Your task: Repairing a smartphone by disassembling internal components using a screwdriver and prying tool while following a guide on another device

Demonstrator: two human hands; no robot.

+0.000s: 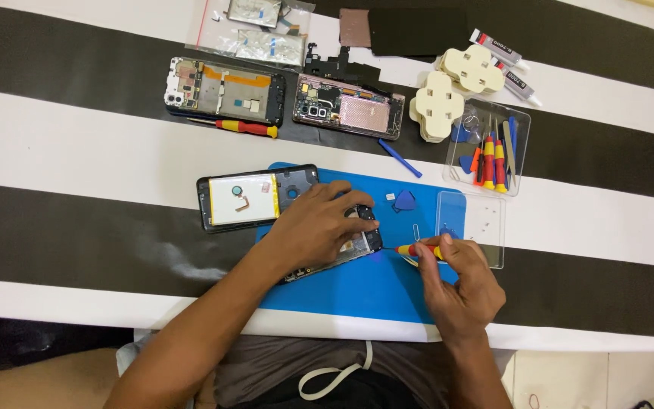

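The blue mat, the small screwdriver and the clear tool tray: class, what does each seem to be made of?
Blue mat: probably soft rubber or silicone; flat, matte, no glare.
Screwdriver in the right hand: dark metal shaft; red and yellow handle, likely plastic.
Clear tool tray: transparent rigid plastic; tools show through it.

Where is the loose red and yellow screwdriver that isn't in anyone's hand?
In the head view the loose screwdriver lies upper left on the black stripe, just below the opened phone with the orange cable, well above the left hand.
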